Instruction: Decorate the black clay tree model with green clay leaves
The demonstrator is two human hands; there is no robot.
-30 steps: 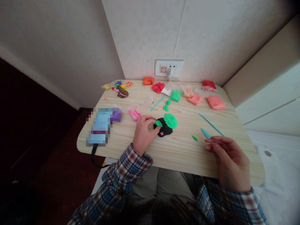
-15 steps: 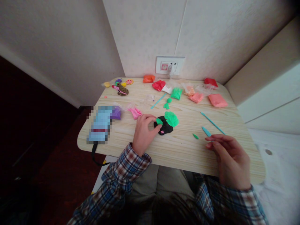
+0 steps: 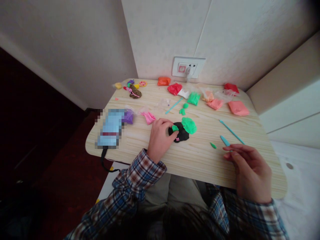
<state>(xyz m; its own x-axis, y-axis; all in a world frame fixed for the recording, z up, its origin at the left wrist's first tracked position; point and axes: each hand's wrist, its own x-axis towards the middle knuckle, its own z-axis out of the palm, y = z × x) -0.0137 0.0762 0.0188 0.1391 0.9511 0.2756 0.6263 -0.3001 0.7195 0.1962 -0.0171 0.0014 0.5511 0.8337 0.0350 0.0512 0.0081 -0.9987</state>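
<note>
My left hand [image 3: 161, 137] is closed, thumb and fingers pinching a small green clay leaf [image 3: 175, 128] at the left side of a black clay piece [image 3: 184, 136]. A larger rounded green clay leaf [image 3: 189, 125] lies over the black piece's upper right edge, and a tiny pink clay flower [image 3: 177, 139] sits near its front. On the right, my right hand [image 3: 250, 170] is closed, its fingertips together on a blue clay knife [image 3: 224, 140] whose blade points away to the upper left. Left of that blade a small dark-green pointed clay piece [image 3: 213, 145] lies on the table.
Another blue tool [image 3: 232, 131] lies beyond my right hand. Small green clay bits [image 3: 183, 110] and a thin blue stick [image 3: 174, 105] lie farther back. Coloured clay packets, including a green one [image 3: 193, 98], line the wall side. A blurred phone-like device [image 3: 111, 128] with a cable is left.
The view has shifted, so everything sits a little farther right. The small green leaf in my left fingers looks more folded upward. My right hand keeps its place by the blue knife.
</note>
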